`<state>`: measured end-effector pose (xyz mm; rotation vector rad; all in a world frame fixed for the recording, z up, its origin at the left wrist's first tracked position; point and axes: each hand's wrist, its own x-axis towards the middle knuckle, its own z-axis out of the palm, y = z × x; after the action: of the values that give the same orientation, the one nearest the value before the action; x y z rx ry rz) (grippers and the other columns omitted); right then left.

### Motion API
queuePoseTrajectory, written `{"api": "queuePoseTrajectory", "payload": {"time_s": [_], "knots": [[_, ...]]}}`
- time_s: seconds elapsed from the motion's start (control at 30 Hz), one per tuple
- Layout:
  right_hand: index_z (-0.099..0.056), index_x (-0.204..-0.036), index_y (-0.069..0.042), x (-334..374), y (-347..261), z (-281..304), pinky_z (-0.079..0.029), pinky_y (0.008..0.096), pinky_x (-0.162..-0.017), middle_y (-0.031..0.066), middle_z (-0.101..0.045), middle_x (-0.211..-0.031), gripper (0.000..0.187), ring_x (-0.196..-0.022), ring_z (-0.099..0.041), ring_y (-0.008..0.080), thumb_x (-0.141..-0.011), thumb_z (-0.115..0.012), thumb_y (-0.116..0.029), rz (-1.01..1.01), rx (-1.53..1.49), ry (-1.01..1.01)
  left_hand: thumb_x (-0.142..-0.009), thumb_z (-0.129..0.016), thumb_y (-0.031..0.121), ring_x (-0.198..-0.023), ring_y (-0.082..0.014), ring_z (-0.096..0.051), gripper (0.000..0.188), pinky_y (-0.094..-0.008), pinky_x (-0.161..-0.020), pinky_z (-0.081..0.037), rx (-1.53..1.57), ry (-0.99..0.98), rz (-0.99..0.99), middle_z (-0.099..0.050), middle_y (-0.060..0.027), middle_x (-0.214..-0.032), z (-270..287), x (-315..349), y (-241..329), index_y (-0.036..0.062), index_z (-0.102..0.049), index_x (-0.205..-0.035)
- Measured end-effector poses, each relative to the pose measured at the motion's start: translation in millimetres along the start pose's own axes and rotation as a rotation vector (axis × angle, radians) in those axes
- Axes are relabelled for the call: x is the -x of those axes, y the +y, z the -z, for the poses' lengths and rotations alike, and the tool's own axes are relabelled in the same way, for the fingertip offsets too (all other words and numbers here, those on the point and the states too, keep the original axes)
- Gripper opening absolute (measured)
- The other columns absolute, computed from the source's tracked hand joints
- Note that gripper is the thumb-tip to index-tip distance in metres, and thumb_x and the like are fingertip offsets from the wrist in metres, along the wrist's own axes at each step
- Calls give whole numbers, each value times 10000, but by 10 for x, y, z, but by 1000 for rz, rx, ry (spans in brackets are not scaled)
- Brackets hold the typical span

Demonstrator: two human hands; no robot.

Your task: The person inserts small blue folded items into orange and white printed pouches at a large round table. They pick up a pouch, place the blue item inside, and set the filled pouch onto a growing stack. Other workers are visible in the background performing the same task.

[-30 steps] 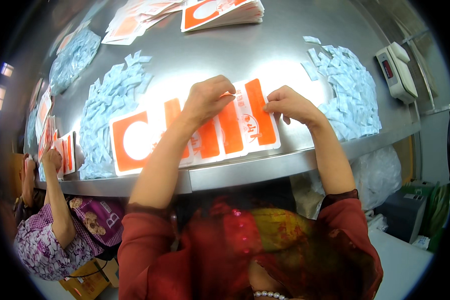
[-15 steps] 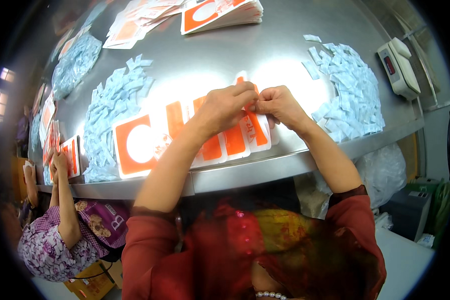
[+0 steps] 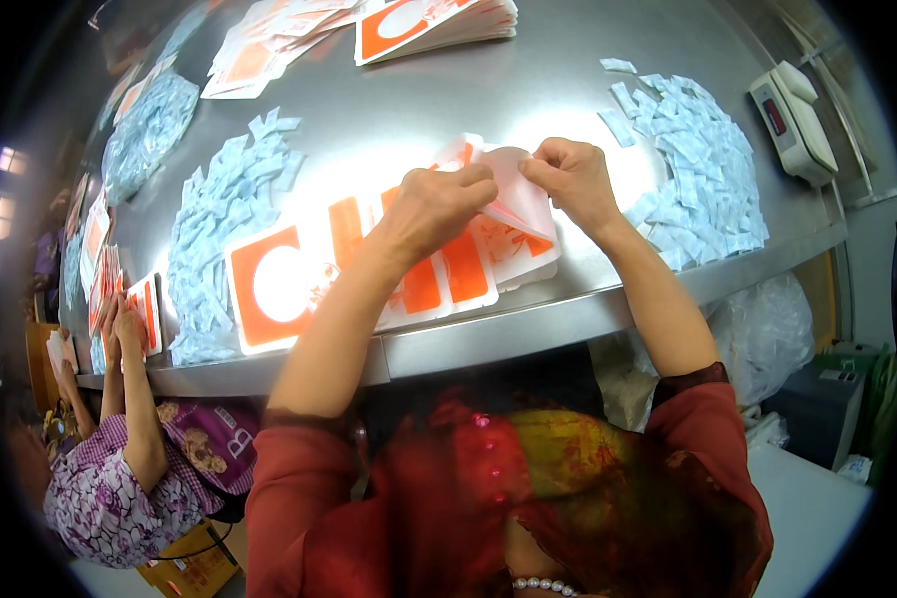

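A row of flat orange-and-white pouches point(image 3: 344, 239) overlaps along the table's near edge; the leftmost one has a round white patch. At the row's right end, one pouch point(image 3: 528, 204) is lifted and its mouth is spread, with a pale inner face showing. My left hand point(image 3: 437, 211) is closed in a pinch on its left side. Opposite, my right hand point(image 3: 574, 181) pinches the upper right edge, fingers curled. Heaps of small light-blue sachets lie on both sides: a left heap point(image 3: 231, 214) and a right heap point(image 3: 703, 169).
More pouches point(image 3: 439, 30) are stacked at the back, beside a looser pile point(image 3: 259, 50). A clear bag of blue sachets point(image 3: 149, 130) lies far left. At the right edge stands a small white scale point(image 3: 792, 125). A co-worker's hands point(image 3: 125, 324) handle pouches at left.
My right hand has moved slightly up and right, away from my left. The pouch between them has spread, baring its pale inside. The co-worker's hands have shifted a little.
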<state>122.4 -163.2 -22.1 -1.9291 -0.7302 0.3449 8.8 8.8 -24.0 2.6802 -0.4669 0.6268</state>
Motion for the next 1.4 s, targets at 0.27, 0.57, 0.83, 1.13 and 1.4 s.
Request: {"api": "queuePoseTrajectory", "payload": {"time_s": [0.27, 0.57, 0.83, 1.13, 1.4], "knots": [[-605, -772, 31, 60, -180, -13, -451, 267, -451, 73, -587, -653, 172, -524, -557, 133, -742, -590, -138, -195, 68, -287, -651, -762, 169, -788, -231, -578, 245, -359, -626, -483, 91, -231, 69, -561, -41, -843, 39, -103, 98, 51, -589, -777], [-629, -842, 52, -19, 67, -37, -471, 267, -458, 81, -594, -617, 229, -521, -588, 165, -667, -599, -93, -265, 176, -407, -563, -816, 247, -653, -251, -513, 409, -366, -637, -482, 74, -218, -76, -481, -75, -642, 125, -48, 10, 43, -462, -543], [-669, -877, -14, -15, -89, 652, -464, 271, -503, 63, -643, -719, 256, -596, -607, 130, -779, -672, -251, -268, 91, -252, -525, -823, 159, -608, -250, -462, 481, -368, -528, -404, 90, -31, -103, -408, -86, -596, 204, 4, 13, 36, -359, -496], [-618, -839, -47, 312, 568, 1075, -469, 353, -741, 82, -640, -860, 156, -915, -577, 267, -691, -651, -80, 170, 1157, -289, -551, -821, 167, -640, -236, -465, 429, -360, -550, -421, 162, -87, -97, -435, -80, -624, 176, -22, 24, 26, -418, -509], [-611, -771, -15, 266, -538, 445, -391, 222, -476, 37, -595, -619, 132, -534, -523, 73, -771, -685, -124, -148, 11, -283, -585, -810, 231, -695, -243, -488, 395, -363, -603, -441, 162, -177, -23, -474, -75, -663, 205, -10, 14, 24, -475, -543]]}}
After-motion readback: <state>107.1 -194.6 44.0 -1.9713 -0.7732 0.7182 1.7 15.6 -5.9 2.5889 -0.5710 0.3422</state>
